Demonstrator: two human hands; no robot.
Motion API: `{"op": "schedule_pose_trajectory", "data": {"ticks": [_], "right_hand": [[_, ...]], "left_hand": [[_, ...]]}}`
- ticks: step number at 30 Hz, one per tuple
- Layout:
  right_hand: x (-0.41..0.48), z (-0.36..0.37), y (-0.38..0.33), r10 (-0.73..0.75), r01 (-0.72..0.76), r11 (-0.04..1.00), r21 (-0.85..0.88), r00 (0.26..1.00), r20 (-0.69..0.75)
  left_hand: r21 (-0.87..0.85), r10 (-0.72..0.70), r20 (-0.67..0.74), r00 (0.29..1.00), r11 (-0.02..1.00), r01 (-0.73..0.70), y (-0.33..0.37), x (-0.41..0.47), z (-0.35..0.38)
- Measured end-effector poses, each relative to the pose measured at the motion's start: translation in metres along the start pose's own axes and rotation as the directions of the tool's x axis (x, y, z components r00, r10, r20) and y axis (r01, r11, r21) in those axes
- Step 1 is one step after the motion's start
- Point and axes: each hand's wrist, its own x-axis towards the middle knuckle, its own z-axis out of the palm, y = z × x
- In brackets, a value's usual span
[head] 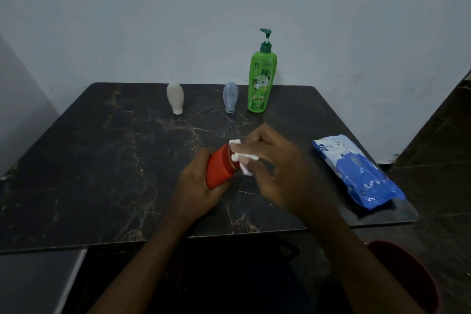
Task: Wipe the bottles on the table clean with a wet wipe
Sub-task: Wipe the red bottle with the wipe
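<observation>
Here, wipe point(243, 158) against orange bottle point(219, 169).

My left hand point(197, 186) grips the orange bottle point(219, 168), tilted with its far end up and to the right, above the dark marble table point(102, 160). My right hand point(275, 168) presses a crumpled white wet wipe point(242, 158) against that upper end. At the back edge, upright: white squeeze bottle point(175, 97) on its cap, pale blue squeeze bottle point(230, 97) on its cap, green Vatika pump bottle point(262, 84) just beside the blue one. Blue wet-wipe pack point(356, 171) lies flat on the right side of the table. A dark red round object point(405, 275) sits below the table's near right corner.
</observation>
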Motion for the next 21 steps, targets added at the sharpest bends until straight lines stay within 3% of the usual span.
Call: {"op": "schedule_pose_trajectory", "data": {"ticks": [4,9,12,14,15,16,18,19,21], "right_hand": [[-0.006,0.006,-0.004,-0.060,0.059,0.998,0.017,0.998,0.012],[0.010,0.009,0.017,0.171,-0.154,0.976,0.151,0.980,-0.105],[0.003,0.019,0.025,0.276,-0.263,0.955,0.139,0.958,-0.081],[-0.006,0.027,0.029,0.346,-0.322,0.927,0.194,0.932,-0.105],[-0.012,0.030,0.031,0.387,-0.358,0.908,0.217,0.916,-0.110],[-0.017,0.033,0.032,0.423,-0.390,0.891,0.233,0.899,-0.114],[-0.026,0.038,0.035,0.490,-0.443,0.851,0.282,0.863,-0.124],[-0.029,0.040,0.036,0.514,-0.457,0.831,0.316,0.849,-0.125],[-0.033,0.042,0.034,0.539,-0.467,0.803,0.369,0.834,-0.117]], "left_hand": [[-0.051,-0.007,-0.015,1.000,0.999,0.006,0.001,0.000,0.000],[-0.021,-0.025,-0.042,0.999,0.999,0.024,0.001,0.002,0.002],[-0.132,-0.148,-0.079,0.986,0.982,0.137,0.005,0.003,0.002],[-0.274,-0.302,-0.071,0.951,0.922,0.272,0.009,0.007,-0.001],[-0.414,-0.401,-0.034,0.915,0.839,0.353,0.012,0.010,-0.002],[-0.607,-0.498,0.025,0.867,0.681,0.408,0.014,0.014,-0.005],[-0.893,-0.606,0.209,0.768,0.201,0.402,0.020,0.023,-0.012],[-0.932,-0.620,0.285,0.731,-0.002,0.362,0.022,0.028,-0.016],[-0.928,-0.624,0.371,0.688,-0.236,0.287,0.027,0.035,-0.024]]}}
